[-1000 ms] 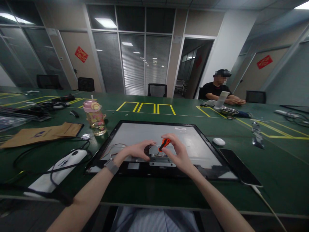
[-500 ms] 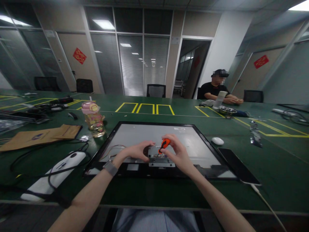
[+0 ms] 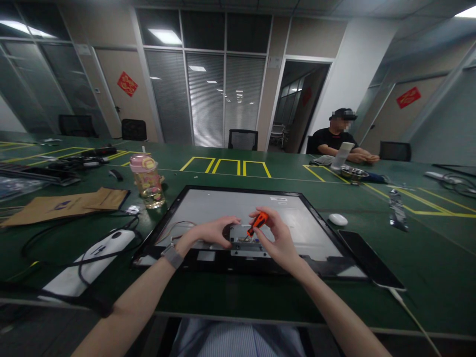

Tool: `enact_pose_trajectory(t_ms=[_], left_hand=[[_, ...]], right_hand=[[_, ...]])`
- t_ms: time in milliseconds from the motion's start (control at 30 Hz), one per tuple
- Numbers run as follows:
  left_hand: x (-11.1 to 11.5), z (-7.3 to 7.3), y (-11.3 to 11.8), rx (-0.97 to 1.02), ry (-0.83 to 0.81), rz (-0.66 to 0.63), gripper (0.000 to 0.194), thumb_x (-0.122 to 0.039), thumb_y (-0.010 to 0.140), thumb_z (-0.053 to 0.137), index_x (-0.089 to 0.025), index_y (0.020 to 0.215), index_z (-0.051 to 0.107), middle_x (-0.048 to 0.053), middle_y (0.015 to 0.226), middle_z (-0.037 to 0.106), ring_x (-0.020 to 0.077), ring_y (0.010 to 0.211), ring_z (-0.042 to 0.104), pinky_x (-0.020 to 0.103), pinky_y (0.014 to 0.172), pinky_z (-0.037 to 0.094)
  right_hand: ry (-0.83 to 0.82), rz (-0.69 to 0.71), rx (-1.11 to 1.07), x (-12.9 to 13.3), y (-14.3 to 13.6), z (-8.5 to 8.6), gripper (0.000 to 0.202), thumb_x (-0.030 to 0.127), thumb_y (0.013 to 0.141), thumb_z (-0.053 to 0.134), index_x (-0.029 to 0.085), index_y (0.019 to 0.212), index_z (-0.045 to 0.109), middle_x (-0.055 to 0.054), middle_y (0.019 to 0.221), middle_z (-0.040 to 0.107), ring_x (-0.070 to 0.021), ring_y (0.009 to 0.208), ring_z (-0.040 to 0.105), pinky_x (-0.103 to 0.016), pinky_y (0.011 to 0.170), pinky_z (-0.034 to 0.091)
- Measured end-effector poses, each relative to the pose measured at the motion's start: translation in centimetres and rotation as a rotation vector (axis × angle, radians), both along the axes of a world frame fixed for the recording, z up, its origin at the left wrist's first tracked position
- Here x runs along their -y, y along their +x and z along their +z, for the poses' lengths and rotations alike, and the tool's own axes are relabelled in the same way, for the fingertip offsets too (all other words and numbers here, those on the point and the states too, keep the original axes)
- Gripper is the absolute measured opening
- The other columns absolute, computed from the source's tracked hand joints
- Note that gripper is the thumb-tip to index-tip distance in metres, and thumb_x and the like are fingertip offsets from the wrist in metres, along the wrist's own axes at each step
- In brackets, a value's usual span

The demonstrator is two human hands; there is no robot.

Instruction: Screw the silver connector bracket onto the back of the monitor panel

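Note:
A large flat display panel (image 3: 230, 202) with a grey back and black frame lies on the table before me. Near its front edge sits a small metal bracket (image 3: 248, 253) with a circuit board partly showing. My left hand (image 3: 212, 231) is curled around the bracket's left side, thumb in front and fingers behind. An orange and black screwdriver (image 3: 259, 221) is pinched between the thumb and fingers of my right hand (image 3: 278, 237). It leans, with its tip pointing down and left at the bracket. The exact spot under the tip is too small to make out.
To the left stand a pink-lidded cup (image 3: 147, 181), a brown paper bag (image 3: 63, 206) and a white power strip (image 3: 89, 260) with black cables. On the right lie a phone (image 3: 370, 260) and a white earbud case (image 3: 337, 219). A person (image 3: 336, 139) sits across the table.
The screwdriver leans further over, its handle having shifted slightly right with my right hand. My left hand keeps its place on the bracket. The whole view has moved a little.

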State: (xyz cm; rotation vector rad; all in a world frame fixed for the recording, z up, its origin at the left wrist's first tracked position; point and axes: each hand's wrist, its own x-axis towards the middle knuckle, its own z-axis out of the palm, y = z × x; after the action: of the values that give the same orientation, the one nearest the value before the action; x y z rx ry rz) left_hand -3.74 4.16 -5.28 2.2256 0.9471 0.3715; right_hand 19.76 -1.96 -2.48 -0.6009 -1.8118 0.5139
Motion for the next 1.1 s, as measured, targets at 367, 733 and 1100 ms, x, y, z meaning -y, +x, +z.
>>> enact_pose_trajectory(t_ms=[367,733,1100], left_hand=[[0.1,0.2,0.0,-0.014,-0.027,0.011,0.08,-0.022,0.06,0.077,-0.02,0.134,0.048,0.009,0.153,0.038,0.0298,0.141,0.033,0.041,0.119,0.024],[0.0,-0.2,-0.1,-0.012,-0.009,0.012,0.079,-0.023,0.061,0.077,-0.021,0.135,0.048,0.008,0.152,0.04,0.0292,0.14,0.034,0.041,0.118,0.025],[0.2,0.2,0.0,-0.002,-0.023,0.01,0.078,-0.021,0.06,0.077,-0.019,0.133,0.049,0.01,0.151,0.04,0.0295,0.139,0.036,0.041,0.118,0.025]], right_hand=[[0.008,-0.115,0.047,-1.0,0.4,-0.4,0.038,0.021,0.083,0.066,0.025,0.118,0.052,-0.006,0.099,0.065,-0.0191,0.081,0.066,-0.035,0.077,0.058],[0.04,-0.105,0.117,-0.6,0.7,0.4,0.034,0.02,0.084,0.064,0.025,0.115,0.053,-0.006,0.096,0.064,-0.0196,0.083,0.064,-0.035,0.077,0.057],[0.021,0.0,0.131,-0.2,0.8,0.7,0.031,0.017,0.087,0.058,0.025,0.116,0.052,-0.007,0.102,0.064,-0.0209,0.093,0.065,-0.038,0.085,0.056]])
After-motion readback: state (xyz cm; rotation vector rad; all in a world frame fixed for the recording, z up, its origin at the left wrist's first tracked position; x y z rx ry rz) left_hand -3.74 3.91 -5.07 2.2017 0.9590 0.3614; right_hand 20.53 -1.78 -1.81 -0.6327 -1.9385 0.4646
